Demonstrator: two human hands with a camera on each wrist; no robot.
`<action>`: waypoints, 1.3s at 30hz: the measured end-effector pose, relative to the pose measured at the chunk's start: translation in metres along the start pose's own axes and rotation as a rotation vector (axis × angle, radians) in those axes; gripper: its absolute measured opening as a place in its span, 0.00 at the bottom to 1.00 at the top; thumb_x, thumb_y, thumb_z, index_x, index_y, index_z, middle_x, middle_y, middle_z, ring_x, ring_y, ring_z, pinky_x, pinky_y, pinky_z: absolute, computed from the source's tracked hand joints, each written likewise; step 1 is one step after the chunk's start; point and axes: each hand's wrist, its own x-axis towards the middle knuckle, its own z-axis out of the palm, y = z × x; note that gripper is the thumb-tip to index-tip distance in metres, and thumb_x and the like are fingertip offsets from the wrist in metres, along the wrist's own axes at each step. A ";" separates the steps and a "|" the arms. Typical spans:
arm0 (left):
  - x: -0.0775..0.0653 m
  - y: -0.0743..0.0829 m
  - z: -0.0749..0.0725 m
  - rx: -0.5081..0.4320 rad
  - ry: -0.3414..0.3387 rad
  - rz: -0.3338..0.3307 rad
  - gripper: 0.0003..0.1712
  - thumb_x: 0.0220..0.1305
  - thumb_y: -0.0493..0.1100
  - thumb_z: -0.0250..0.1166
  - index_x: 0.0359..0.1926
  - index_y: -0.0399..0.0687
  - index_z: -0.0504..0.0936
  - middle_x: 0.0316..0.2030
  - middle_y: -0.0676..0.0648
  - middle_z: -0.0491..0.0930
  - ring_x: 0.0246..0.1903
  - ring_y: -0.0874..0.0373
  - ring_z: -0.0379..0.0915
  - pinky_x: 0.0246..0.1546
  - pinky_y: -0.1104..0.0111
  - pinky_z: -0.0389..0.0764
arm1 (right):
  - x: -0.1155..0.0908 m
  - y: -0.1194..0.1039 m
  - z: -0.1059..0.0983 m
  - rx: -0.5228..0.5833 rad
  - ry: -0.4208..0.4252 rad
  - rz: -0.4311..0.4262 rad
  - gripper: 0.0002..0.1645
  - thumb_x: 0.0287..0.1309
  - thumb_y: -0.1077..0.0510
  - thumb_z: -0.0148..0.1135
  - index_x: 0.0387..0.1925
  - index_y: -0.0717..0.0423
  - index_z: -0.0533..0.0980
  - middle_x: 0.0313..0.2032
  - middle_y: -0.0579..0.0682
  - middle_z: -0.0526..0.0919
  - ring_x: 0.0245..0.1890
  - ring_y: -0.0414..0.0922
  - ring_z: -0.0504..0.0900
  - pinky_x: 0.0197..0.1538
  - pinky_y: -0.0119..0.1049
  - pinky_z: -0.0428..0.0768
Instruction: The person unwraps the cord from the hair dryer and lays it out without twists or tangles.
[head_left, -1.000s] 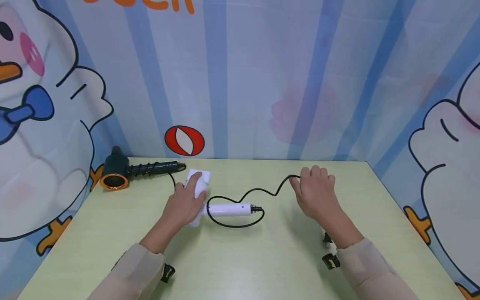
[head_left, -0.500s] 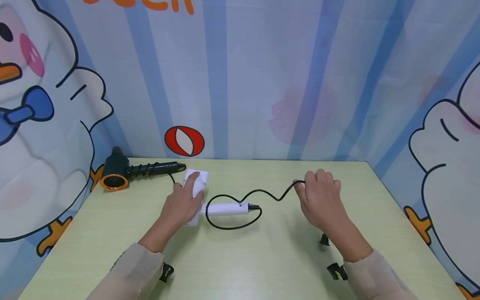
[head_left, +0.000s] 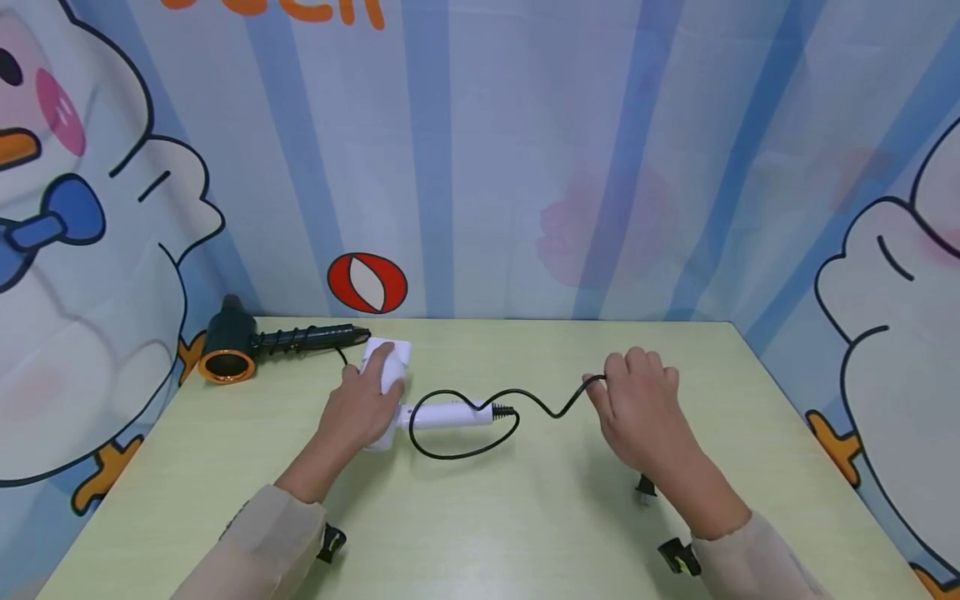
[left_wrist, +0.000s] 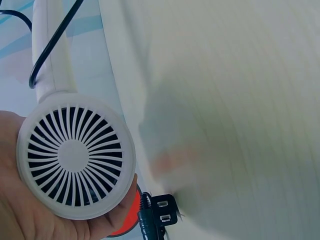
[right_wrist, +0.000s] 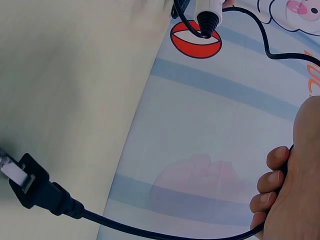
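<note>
A white hair dryer (head_left: 453, 415) is held by its head in my left hand (head_left: 362, 407), its handle pointing right. In the left wrist view the round slatted grille (left_wrist: 74, 156) rests against the palm. The black cord (head_left: 555, 415) leaves the handle's end, loops once around the handle and runs right in waves. My right hand (head_left: 639, 408) grips that cord with curled fingers, as the right wrist view shows. The cord's free end hangs below this hand with a black two-prong plug (right_wrist: 32, 182).
At the back left of the table (head_left: 480, 533) lies a black hair dryer (head_left: 228, 346) with an orange rim, its cord wound round its handle. A black plug (left_wrist: 162, 210) is beside that handle's end. A printed curtain (head_left: 495, 167) stands behind the table.
My right hand has moved slightly right and toward me, still holding the cord. The white hair dryer and my left hand have shifted a little left. The loop around the handle stays in place.
</note>
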 end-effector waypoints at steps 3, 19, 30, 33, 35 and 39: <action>0.001 0.000 -0.001 0.001 0.002 -0.001 0.39 0.75 0.58 0.51 0.80 0.64 0.47 0.57 0.31 0.66 0.40 0.40 0.72 0.30 0.57 0.77 | -0.005 -0.002 0.000 0.005 0.002 -0.021 0.21 0.77 0.49 0.47 0.27 0.53 0.60 0.27 0.51 0.57 0.29 0.50 0.55 0.36 0.45 0.50; 0.004 0.000 -0.005 -0.012 0.015 -0.012 0.39 0.75 0.58 0.50 0.80 0.62 0.47 0.57 0.30 0.66 0.40 0.39 0.73 0.35 0.52 0.80 | -0.021 -0.011 0.002 0.034 0.051 -0.154 0.22 0.76 0.44 0.48 0.27 0.51 0.59 0.28 0.47 0.56 0.29 0.47 0.54 0.37 0.43 0.51; 0.003 -0.004 -0.005 -0.023 0.014 -0.024 0.39 0.75 0.57 0.51 0.80 0.62 0.48 0.58 0.29 0.65 0.42 0.38 0.73 0.36 0.50 0.80 | -0.019 0.019 0.003 0.332 -0.118 -0.135 0.15 0.76 0.50 0.53 0.35 0.53 0.62 0.34 0.49 0.61 0.34 0.43 0.57 0.40 0.40 0.60; 0.003 -0.005 -0.006 -0.022 0.017 -0.024 0.38 0.75 0.57 0.51 0.80 0.62 0.48 0.58 0.30 0.66 0.43 0.38 0.73 0.36 0.50 0.79 | -0.020 0.031 0.004 0.435 -0.094 -0.174 0.08 0.76 0.57 0.52 0.39 0.52 0.63 0.36 0.47 0.62 0.37 0.41 0.57 0.40 0.38 0.60; 0.003 -0.006 -0.007 -0.026 0.018 -0.026 0.38 0.75 0.57 0.51 0.80 0.62 0.48 0.58 0.30 0.66 0.43 0.38 0.72 0.35 0.52 0.79 | -0.020 0.040 0.005 0.502 -0.072 -0.202 0.06 0.75 0.62 0.50 0.39 0.51 0.64 0.36 0.46 0.62 0.36 0.39 0.58 0.39 0.37 0.61; 0.001 -0.006 -0.009 -0.034 0.019 -0.033 0.38 0.75 0.57 0.50 0.80 0.62 0.48 0.57 0.30 0.66 0.42 0.39 0.73 0.34 0.53 0.79 | -0.019 0.057 0.007 0.593 -0.053 -0.207 0.10 0.75 0.67 0.47 0.40 0.50 0.71 0.34 0.44 0.65 0.34 0.38 0.62 0.37 0.35 0.64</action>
